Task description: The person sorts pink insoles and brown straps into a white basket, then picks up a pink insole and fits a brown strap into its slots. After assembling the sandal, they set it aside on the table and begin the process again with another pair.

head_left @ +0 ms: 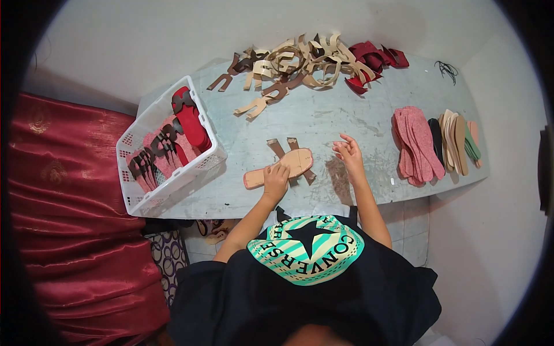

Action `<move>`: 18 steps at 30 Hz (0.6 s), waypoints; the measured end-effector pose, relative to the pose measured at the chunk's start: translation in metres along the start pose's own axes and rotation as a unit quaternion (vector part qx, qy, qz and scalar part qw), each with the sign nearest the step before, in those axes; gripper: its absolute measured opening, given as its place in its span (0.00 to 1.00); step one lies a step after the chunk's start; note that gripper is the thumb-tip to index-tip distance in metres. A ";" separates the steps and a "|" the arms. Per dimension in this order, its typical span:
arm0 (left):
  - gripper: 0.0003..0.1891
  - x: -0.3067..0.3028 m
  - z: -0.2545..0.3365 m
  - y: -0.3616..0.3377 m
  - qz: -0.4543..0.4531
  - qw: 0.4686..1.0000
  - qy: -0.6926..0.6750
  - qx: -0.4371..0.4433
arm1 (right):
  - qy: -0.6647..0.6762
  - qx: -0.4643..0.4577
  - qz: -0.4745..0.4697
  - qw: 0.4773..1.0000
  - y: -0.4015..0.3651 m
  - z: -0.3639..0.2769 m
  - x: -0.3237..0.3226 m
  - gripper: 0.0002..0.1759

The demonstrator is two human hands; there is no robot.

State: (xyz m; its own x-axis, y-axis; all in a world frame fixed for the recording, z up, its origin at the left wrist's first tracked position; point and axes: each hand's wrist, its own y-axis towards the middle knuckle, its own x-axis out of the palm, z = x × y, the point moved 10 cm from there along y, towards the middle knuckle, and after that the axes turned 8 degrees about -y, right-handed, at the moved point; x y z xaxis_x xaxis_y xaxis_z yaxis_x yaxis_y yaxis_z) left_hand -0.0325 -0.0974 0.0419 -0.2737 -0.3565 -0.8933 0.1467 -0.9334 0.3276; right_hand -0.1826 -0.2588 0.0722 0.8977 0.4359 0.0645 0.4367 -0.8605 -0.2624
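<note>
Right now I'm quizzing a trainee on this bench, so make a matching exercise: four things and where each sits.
Things: 1 white basket; 2 strap pile; 3 pink soles; 4 left hand.
Places: a far edge of the table; b on the tan sole; c table's left end; d table's right end.
Pairs: 1-c, 2-a, 3-d, 4-b.

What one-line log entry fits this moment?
left hand: on sole | right hand: open, beside sole | basket: left of sole
</note>
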 end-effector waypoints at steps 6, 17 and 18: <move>0.18 -0.001 -0.005 0.000 -0.032 0.998 -0.044 0.027 | -0.033 0.028 -0.020 0.999 0.000 0.024 0.000 0.22; 0.34 0.001 -0.016 -0.016 -0.099 0.975 -0.201 0.003 | -0.365 -0.075 -0.210 0.904 -0.012 0.044 0.040 0.16; 0.34 0.003 -0.016 -0.016 -0.099 0.974 -0.202 0.002 | -0.418 -0.098 -0.240 0.871 -0.016 0.046 0.047 0.17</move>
State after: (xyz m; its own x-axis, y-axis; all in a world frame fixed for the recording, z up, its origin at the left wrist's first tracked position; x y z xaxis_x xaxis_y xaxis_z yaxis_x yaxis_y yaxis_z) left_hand -0.0201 -0.0824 0.0291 -0.6475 -0.1560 -0.7459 0.0489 -0.9853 0.1637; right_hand -0.1496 -0.2126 0.0348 0.2882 0.7267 -0.6236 0.8247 -0.5193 -0.2241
